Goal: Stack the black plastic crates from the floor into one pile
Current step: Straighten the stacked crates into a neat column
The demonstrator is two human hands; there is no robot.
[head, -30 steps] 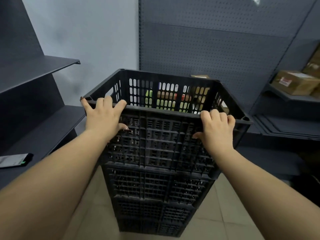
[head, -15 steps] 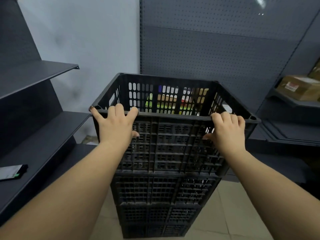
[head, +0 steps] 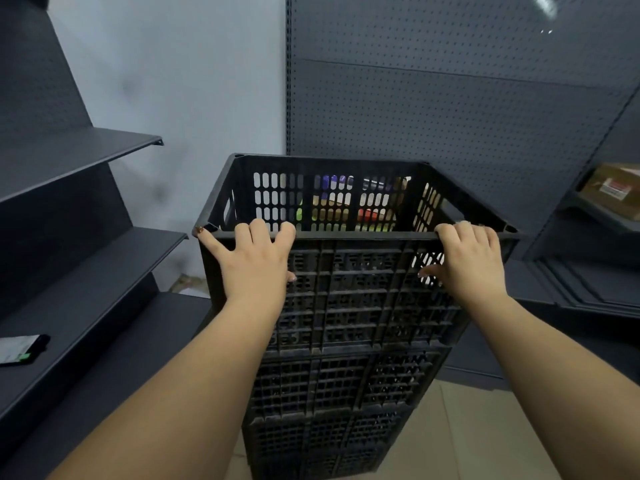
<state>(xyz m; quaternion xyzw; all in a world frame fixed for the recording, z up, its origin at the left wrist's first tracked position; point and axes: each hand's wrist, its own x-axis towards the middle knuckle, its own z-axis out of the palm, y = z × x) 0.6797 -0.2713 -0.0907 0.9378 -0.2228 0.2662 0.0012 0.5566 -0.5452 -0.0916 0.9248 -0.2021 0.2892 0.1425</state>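
Note:
A pile of black plastic crates point(head: 332, 393) stands on the tiled floor in front of me. The top crate point(head: 349, 299) sits squarely on the ones below. My left hand point(head: 256, 265) grips the near rim at its left end, fingers hooked over the edge, thumb on the outer wall. At the right end of the same rim my right hand point(head: 467, 265) holds on the same way. Coloured items show through the slots of the far wall; what they are I cannot tell.
Dark metal shelves point(head: 86, 271) run along the left, with a phone point(head: 20, 348) lying on one. A perforated back panel point(head: 450, 116) stands behind the pile. Shelving on the right carries a cardboard box point(head: 613, 188). Beige floor tiles point(head: 467, 445) show at the lower right.
The view has shifted, and the pile now sits lower and further right in the frame. Both hands have kept their grip on the top crate's near rim.

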